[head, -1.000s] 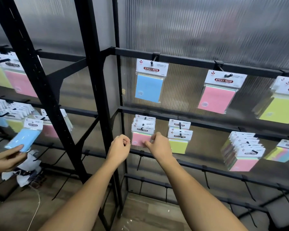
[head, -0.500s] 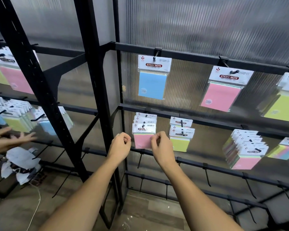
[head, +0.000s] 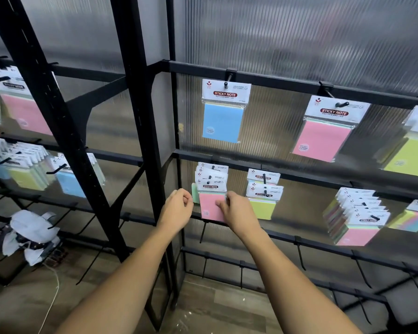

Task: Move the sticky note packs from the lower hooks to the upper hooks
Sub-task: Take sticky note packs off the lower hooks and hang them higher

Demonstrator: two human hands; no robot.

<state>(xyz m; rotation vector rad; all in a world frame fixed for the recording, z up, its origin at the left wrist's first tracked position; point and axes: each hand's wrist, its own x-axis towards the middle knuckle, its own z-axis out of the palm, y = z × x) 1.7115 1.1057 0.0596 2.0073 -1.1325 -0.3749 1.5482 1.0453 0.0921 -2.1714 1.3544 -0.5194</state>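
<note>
Sticky note packs hang stacked on the lower hook, just right of the black post, and both hands are up at them. Right hand grips the front one, the pink pack: thumb across its face, fingers curled round its right edge. Left hand is curled at the stack's left edge, fingertips right by a green pack peeking out behind. Whether it actually pinches anything, I cannot tell. The pink pack's bottom edge sits about level with the rail below.

It's tight on the right: yellow packs hang just beside, close against the right hand's knuckles. Above, past the crossbar, the upper hook carries one blue pack, hanging flat, almost directly over the stack. There's room up there: a wide stretch of ribbed panel shows to its right before the far pink pack, and a gap shows between the blue pack's bottom edge and the crossbar.
</note>
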